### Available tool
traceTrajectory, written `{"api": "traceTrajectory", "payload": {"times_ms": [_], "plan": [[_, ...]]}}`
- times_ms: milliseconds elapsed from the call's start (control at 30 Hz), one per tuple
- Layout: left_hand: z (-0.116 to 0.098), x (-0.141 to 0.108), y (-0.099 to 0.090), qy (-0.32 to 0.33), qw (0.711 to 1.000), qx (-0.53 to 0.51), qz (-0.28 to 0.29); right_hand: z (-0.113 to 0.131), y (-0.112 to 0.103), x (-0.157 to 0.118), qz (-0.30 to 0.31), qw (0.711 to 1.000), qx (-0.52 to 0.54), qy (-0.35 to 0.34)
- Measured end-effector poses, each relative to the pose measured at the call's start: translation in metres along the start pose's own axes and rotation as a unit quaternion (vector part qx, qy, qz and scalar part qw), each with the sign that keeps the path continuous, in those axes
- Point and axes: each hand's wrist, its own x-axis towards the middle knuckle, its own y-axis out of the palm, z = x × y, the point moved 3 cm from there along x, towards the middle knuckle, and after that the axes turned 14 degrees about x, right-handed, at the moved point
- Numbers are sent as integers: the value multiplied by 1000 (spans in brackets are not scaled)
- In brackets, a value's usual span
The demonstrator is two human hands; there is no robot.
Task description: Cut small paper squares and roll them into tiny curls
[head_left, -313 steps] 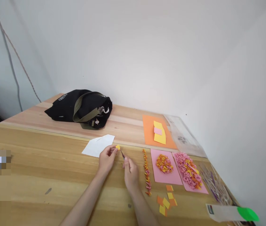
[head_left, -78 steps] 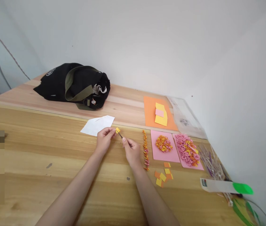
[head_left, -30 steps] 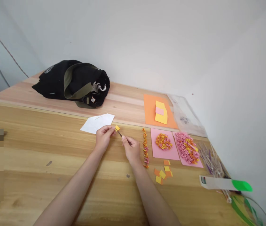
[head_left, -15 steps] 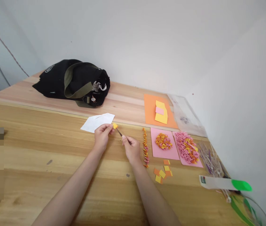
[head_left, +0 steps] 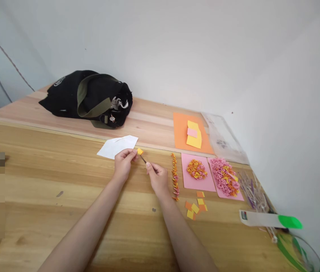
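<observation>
Between the thumb and fingertips of my left hand (head_left: 124,162) is a small yellow piece of paper (head_left: 140,151). My right hand (head_left: 157,177) is closed around slim dark tweezers (head_left: 143,159), whose tip meets the paper's lower right edge. Just behind my left hand lies a folded white paper sheet (head_left: 117,146). To the right of my right hand runs a column of small orange, yellow and pink paper curls (head_left: 174,176). Several small orange and yellow paper pieces (head_left: 195,208) lie loose nearer to me.
A pink sheet (head_left: 186,181) bears a pile of orange curls (head_left: 196,169); beside it is a larger pink pile (head_left: 223,175). An orange sheet (head_left: 179,139), clear plastic bag (head_left: 219,132), bundled thin strips (head_left: 254,192), white-and-green glue bottle (head_left: 262,219) and black bag (head_left: 72,96) lie around.
The yellow paper piece has shifted very slightly to the right and turned a little at the tweezers' tip. Both hands stay almost in place.
</observation>
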Motion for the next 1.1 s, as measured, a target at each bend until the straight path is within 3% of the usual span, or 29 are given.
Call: {"api": "traceTrajectory", "payload": {"times_ms": [667,1100], "plan": [[-2,-2,1,15,999,33,40,1,1,-1,1,1000,9,5],[2,2,-1,1,1000,13,-10,0,0,-1,-2,1000,10,3]]}}
